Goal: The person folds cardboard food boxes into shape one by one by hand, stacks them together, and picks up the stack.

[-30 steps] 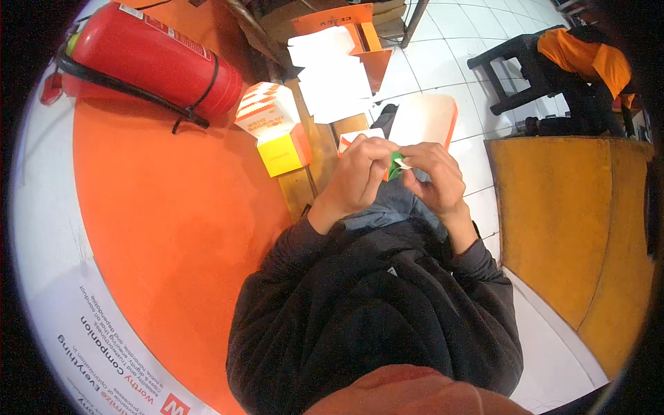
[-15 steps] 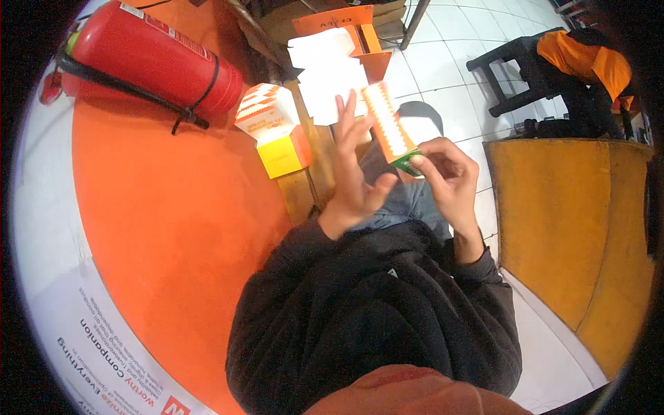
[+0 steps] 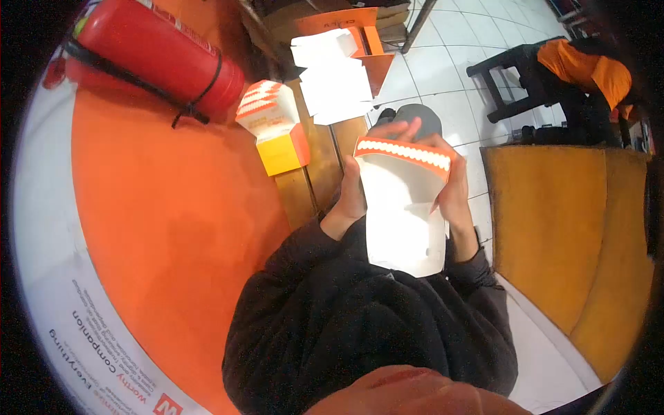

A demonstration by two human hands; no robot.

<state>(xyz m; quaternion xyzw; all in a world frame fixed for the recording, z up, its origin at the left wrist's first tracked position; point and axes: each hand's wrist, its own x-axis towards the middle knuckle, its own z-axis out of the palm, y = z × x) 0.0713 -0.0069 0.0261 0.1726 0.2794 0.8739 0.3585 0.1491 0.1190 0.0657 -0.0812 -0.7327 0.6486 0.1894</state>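
Observation:
A small cardboard box [image 3: 404,221] is held up before my chest, open toward me, its bare white inside showing. An orange strip with a white wavy pattern runs along its upper edge. My left hand [image 3: 351,197] grips its left side, thumb upright along the wall, some fingers behind the top edge. On the right side, my right hand [image 3: 453,190] is wrapped round the box wall, its fingers partly hidden. Left of my hands stands an opened orange, white and yellow carton [image 3: 283,155]. Beyond it lie unfolded white cardboard pieces [image 3: 339,86].
A red fire extinguisher [image 3: 159,62] lies on the orange surface [image 3: 173,228] at left. A wooden bench [image 3: 318,155] runs under the cartons. At right are a brown wooden panel [image 3: 553,214] and a black stool [image 3: 512,83] with orange cloth [image 3: 584,69].
The box, folded narrow between my fingertips before, is now spread open with its white inside toward me. My left hand has moved from beside it to holding its left side.

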